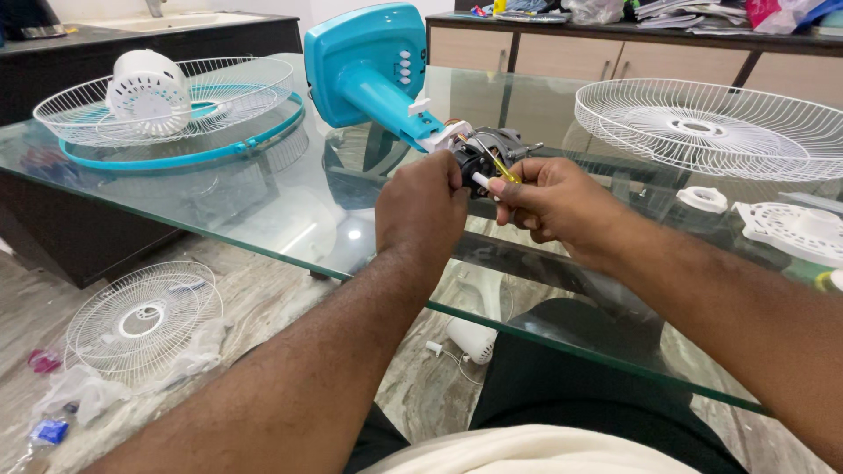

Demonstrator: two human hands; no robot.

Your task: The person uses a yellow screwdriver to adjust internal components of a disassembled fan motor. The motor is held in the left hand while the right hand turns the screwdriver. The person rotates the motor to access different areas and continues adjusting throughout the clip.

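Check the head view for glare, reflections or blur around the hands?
Head view: sharp throughout, no motion blur on the left hand or right hand; one small bright glare spot on the glass table left of the left hand; the glass also mirrors the blue fan stand and shows the floor through it.

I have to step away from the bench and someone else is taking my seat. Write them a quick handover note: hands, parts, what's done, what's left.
Left hand: closed on the dark fan motor, steadying it.
Right hand: fingers pinch a yellow-handled tool set against the motor.
Fan body: teal, lying on its side on the glass table, motor end toward you.
Done: grilles and covers are off. One grille with a white cover sits far left, another grille far right, white plastic parts beside it. A third grille lies on the floor.
Left: the motor is still on the body.
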